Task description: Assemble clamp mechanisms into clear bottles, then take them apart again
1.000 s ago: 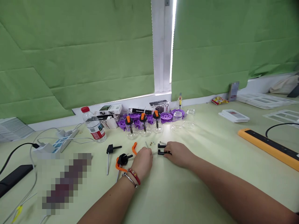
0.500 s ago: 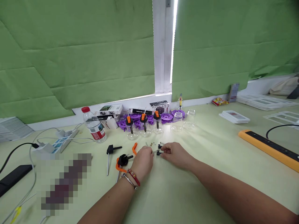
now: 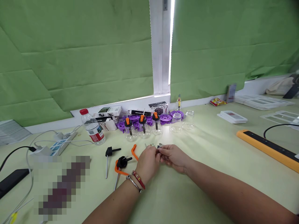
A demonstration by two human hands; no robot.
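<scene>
My left hand point(image 3: 149, 161) and my right hand point(image 3: 173, 156) meet at the table's middle, fingertips pinched together on a small black part with a metal spring point(image 3: 159, 150), mostly hidden between the fingers. Just beyond them lie another small black part point(image 3: 160, 145) and tiny brass bits point(image 3: 151, 144). Left of my left hand lie an orange hook point(image 3: 133, 151), a black knob with an orange lever point(image 3: 121, 163) and a black T-handled pin point(image 3: 108, 155).
A row of clear glass jars with orange-black tops point(image 3: 142, 126) and purple discs point(image 3: 165, 118) stands behind, with small boxes point(image 3: 107, 112) and a water bottle point(image 3: 92, 128). A power strip with cables point(image 3: 59, 140) lies left. An orange-edged bar point(image 3: 268, 147) lies right.
My hands have drawn together and lifted the black part and spring off the table. The view shifted slightly.
</scene>
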